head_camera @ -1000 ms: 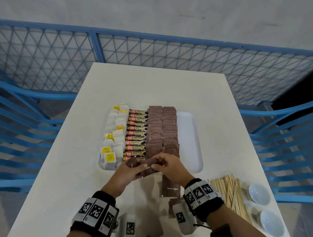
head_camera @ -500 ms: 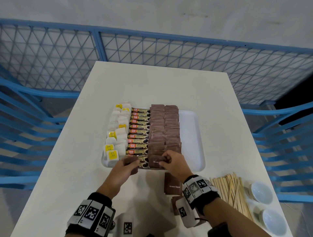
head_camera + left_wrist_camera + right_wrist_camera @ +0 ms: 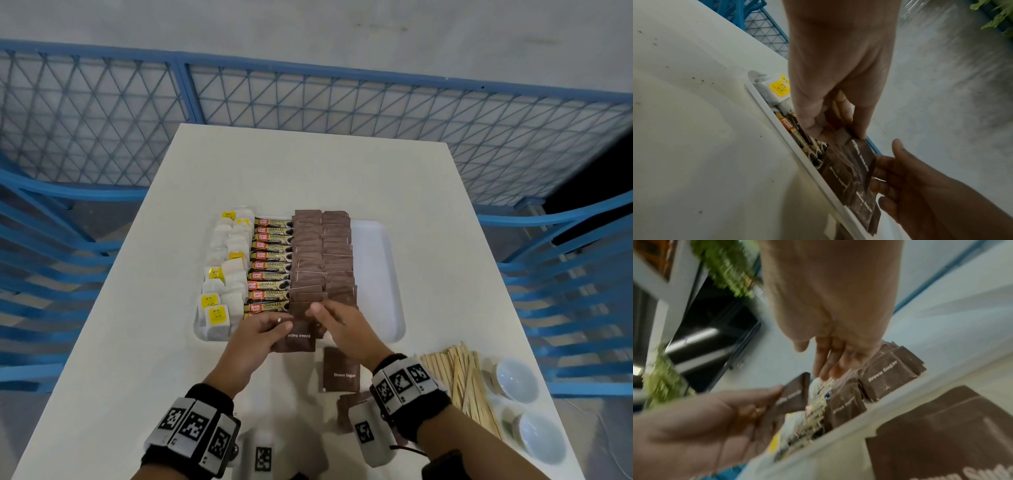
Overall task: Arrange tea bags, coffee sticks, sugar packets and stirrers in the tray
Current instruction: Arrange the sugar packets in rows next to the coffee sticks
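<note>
A white tray (image 3: 376,274) holds a column of tea bags (image 3: 222,291), a column of coffee sticks (image 3: 270,267) and two columns of brown sugar packets (image 3: 322,260). At the tray's near edge my left hand (image 3: 284,325) grips a brown sugar packet (image 3: 298,342) between thumb and fingers; the left wrist view shows this packet (image 3: 861,155) fanned with others. My right hand (image 3: 322,310) hovers just right of it with straight fingers (image 3: 828,368), holding nothing, its fingertips at the packet's edge. Wooden stirrers (image 3: 459,377) lie on the table at the right.
A loose sugar packet (image 3: 340,371) lies on the table under my right forearm, with more packets (image 3: 346,407) nearer me. Two small white bowls (image 3: 515,378) stand at the table's right edge. The tray's right strip is bare. Blue railings surround the table.
My right hand laid a packet at the near end of the sugar column, let go, and came back beside the left hand. The left hand keeps its packets at the tray's near edge.
</note>
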A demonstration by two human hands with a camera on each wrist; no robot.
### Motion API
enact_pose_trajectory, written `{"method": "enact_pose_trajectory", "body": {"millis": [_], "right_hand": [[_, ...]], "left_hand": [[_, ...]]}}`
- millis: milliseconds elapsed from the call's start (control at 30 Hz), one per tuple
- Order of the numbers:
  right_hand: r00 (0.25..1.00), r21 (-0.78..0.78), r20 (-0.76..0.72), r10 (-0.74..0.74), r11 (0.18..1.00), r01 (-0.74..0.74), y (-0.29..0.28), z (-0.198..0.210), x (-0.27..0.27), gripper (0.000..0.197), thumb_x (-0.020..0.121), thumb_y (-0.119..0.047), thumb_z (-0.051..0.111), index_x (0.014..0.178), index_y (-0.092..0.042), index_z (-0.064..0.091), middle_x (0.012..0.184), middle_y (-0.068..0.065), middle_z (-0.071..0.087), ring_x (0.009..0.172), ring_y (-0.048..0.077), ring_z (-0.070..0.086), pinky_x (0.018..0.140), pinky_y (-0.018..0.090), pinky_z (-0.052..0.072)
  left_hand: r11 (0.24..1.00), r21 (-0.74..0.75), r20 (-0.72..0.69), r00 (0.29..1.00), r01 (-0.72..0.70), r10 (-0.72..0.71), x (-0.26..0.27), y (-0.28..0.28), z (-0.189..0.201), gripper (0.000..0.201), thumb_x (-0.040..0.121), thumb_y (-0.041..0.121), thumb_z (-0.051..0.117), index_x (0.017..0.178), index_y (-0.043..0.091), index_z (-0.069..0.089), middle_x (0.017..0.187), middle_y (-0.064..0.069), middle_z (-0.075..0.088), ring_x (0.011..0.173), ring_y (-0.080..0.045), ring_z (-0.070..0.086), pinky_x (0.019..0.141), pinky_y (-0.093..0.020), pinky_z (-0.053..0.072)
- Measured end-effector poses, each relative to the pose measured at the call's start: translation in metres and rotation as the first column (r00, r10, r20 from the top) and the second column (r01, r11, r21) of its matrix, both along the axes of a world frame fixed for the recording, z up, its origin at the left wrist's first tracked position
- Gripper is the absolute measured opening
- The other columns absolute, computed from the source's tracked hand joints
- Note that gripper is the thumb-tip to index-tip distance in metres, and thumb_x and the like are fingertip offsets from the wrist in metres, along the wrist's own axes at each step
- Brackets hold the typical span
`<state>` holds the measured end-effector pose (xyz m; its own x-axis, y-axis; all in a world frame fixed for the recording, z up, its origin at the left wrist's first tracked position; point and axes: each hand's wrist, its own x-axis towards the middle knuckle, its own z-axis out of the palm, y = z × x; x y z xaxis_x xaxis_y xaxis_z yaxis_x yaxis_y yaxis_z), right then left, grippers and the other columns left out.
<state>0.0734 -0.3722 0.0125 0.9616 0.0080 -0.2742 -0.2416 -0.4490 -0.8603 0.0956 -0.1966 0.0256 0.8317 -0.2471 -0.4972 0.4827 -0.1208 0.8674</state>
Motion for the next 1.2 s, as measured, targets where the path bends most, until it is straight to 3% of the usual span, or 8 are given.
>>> {"method": "enact_pose_trajectory", "body": {"millis": [200, 267, 400, 600, 767, 900, 1067, 1200], "right_hand": [[0.997, 0.028, -0.042, 0.064, 0.998, -0.063, -0.015, 0.001, -0.009, 0.012, 0.085, -0.02, 0.065, 0.098, -0.021, 0.066, 0.084, -0.013, 0.062, 0.075, 0.0, 0.055, 0.068, 0.009, 0.042], [0.994, 0.063, -0.085, 0.062, 0.996, -0.056, -0.018, 0.004, -0.013, 0.012, 0.087, -0.027, 0.063, 0.097, -0.019, 0.064, 0.083, -0.012, 0.061, 0.075, 0.003, 0.054, 0.066, 0.01, 0.042], [0.922, 0.302, -0.386, -0.029, 0.94, 0.157, -0.023, 0.01, -0.02, 0.049, 0.092, -0.054, 0.041, 0.104, -0.009, 0.059, 0.087, 0.003, 0.065, 0.076, 0.015, 0.06, 0.063, 0.02, 0.048], [0.935, 0.577, -0.353, -0.021, 0.782, 0.235, -0.032, 0.005, -0.02, 0.009, 0.087, -0.005, 0.06, 0.095, -0.007, 0.063, 0.077, 0.001, 0.064, 0.064, 0.008, 0.06, 0.058, 0.018, 0.048], [0.952, 0.246, -0.227, -0.206, 0.933, 0.261, -0.052, -0.004, -0.011, 0.019, 0.079, -0.002, 0.069, 0.086, -0.018, 0.061, 0.083, 0.002, 0.063, 0.07, 0.012, 0.058, 0.061, 0.02, 0.049], [0.979, -0.031, -0.107, -0.174, 0.985, 0.172, -0.063, -0.011, -0.003, 0.021, 0.076, -0.012, 0.074, 0.086, -0.022, 0.058, 0.081, -0.004, 0.061, 0.073, 0.007, 0.054, 0.065, 0.014, 0.041], [0.993, -0.166, -0.045, -0.109, 0.981, 0.1, -0.057, -0.018, 0.0, 0.025, 0.074, -0.016, 0.076, 0.093, -0.016, 0.059, 0.077, -0.004, 0.054, 0.074, 0.012, 0.05, 0.063, 0.013, 0.038], [0.994, -0.285, 0.065, -0.093, 0.953, 0.108, -0.053, -0.026, -0.001, 0.036, 0.072, -0.019, 0.077, 0.099, -0.009, 0.056, 0.089, -0.001, 0.048, 0.077, 0.012, 0.045, 0.071, 0.021, 0.037]], "left_hand": [[0.993, 0.007, 0.019, 0.993, 0.117, -0.117, -0.003, -0.011, 0.0, 0.021, 0.089, 0.002, 0.057, 0.092, 0.018, 0.069, 0.091, -0.008, 0.071, 0.085, -0.02, 0.066, 0.067, -0.022, 0.053], [0.99, 0.029, 0.063, 0.988, 0.136, -0.138, -0.005, -0.013, 0.0, 0.024, 0.089, 0.002, 0.058, 0.09, 0.022, 0.071, 0.091, -0.003, 0.072, 0.087, -0.017, 0.066, 0.071, -0.021, 0.053], [0.99, 0.025, 0.181, 0.973, 0.138, -0.141, -0.005, -0.016, 0.004, 0.028, 0.084, 0.001, 0.063, 0.084, 0.026, 0.074, 0.096, 0.005, 0.07, 0.089, -0.004, 0.063, 0.075, -0.013, 0.048], [0.946, 0.196, 0.264, 0.915, 0.259, -0.305, -0.003, -0.019, -0.002, 0.045, 0.08, 0.0, 0.068, 0.07, 0.044, 0.074, 0.103, 0.001, 0.051, 0.101, -0.006, 0.052, 0.08, -0.008, 0.041], [0.876, 0.308, 0.226, 0.866, 0.372, -0.447, -0.015, -0.023, -0.008, 0.033, 0.084, 0.004, 0.063, 0.095, 0.035, 0.063, 0.098, 0.004, 0.056, 0.081, -0.006, 0.057, 0.068, -0.009, 0.044], [0.673, 0.55, 0.204, 0.702, 0.493, -0.682, -0.032, -0.03, -0.017, 0.024, 0.085, 0.013, 0.063, 0.105, 0.026, 0.056, 0.098, 0.009, 0.05, 0.079, -0.004, 0.053, 0.065, -0.009, 0.041], [0.594, 0.653, 0.232, 0.623, 0.47, -0.747, -0.044, -0.035, -0.027, 0.039, 0.086, 0.023, 0.063, 0.123, 0.022, 0.05, 0.112, 0.009, 0.042, 0.097, -0.004, 0.043, 0.074, -0.003, 0.034], [0.552, 0.723, 0.247, 0.591, 0.416, -0.768, -0.048, -0.043, -0.03, 0.048, 0.086, 0.032, 0.062, 0.131, 0.021, 0.046, 0.125, 0.003, 0.043, 0.116, -0.012, 0.045, 0.096, -0.019, 0.036]]}}
